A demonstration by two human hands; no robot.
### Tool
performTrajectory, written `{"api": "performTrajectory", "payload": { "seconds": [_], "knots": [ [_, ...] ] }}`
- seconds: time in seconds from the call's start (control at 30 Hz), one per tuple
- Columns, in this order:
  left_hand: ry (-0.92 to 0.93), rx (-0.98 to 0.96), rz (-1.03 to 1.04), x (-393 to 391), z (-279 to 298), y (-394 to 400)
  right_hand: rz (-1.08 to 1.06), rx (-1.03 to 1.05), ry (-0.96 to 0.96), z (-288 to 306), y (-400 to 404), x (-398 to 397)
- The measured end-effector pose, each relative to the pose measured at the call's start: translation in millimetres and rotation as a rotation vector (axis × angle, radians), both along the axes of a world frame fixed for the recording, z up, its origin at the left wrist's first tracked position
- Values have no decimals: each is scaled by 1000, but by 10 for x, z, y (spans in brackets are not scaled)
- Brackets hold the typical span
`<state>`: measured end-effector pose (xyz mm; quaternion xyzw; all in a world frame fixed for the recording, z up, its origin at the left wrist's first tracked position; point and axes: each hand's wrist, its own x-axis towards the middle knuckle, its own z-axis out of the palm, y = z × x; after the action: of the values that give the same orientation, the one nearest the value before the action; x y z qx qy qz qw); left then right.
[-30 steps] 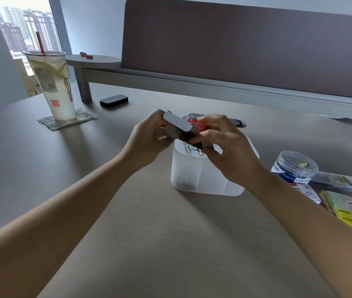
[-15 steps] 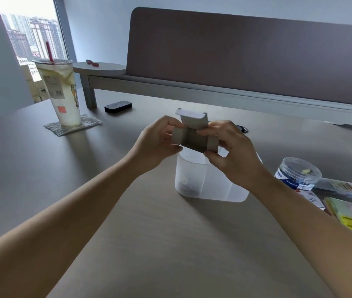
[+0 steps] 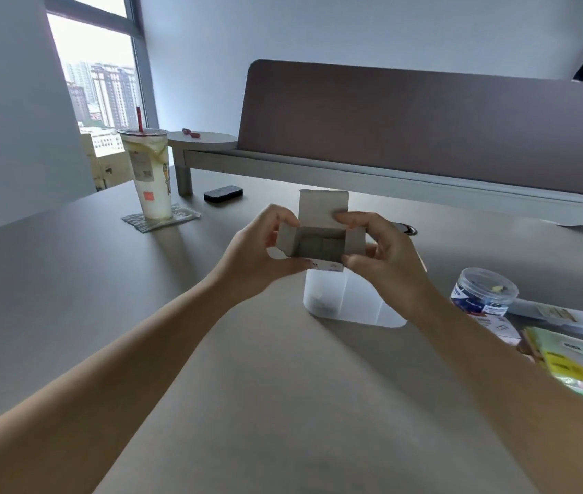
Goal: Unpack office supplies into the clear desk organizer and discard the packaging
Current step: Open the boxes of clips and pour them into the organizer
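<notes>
Cardboard box [image 3: 320, 240], flaps open toward you, is pinched between your left hand [image 3: 258, 256] and right hand [image 3: 386, 258] above the clear organizer [image 3: 350, 301] on the surface [image 3: 283, 404], with a lidded drink cup [image 3: 149, 172] far left.

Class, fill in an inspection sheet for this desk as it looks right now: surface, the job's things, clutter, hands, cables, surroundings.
Surface: grey desk.
Job's things: small cardboard box, flaps open, inside looks empty, held above the clear organizer; round tub, flat case and sticky-note packs at right.
Clutter: lidded drink cup on a napkin; small black object.
Hands: left hand and right hand both grip the box.
Cables: nothing seen.
Surroundings: brown divider panel, window.
</notes>
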<state>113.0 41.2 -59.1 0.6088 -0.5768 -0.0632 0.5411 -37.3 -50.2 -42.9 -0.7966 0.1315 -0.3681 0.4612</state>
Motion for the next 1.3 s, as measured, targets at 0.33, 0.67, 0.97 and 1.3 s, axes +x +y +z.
{"api": "performTrajectory", "payload": {
  "seconds": [0.33,0.67,0.97,1.3],
  "knots": [
    [-124,200,293,-95,-342,621,-103,-203,261,-439,387,-220],
    [-56,463,618,236,-698,589,-143,-528,807,-910,295,-424],
    [-301,376,550,-44,-634,701,-146,-518,767,-872,297,-556],
    [-493,589,27,-1093,-630,93,-472,-506,645,-805,60,-1492]
  ]
}}
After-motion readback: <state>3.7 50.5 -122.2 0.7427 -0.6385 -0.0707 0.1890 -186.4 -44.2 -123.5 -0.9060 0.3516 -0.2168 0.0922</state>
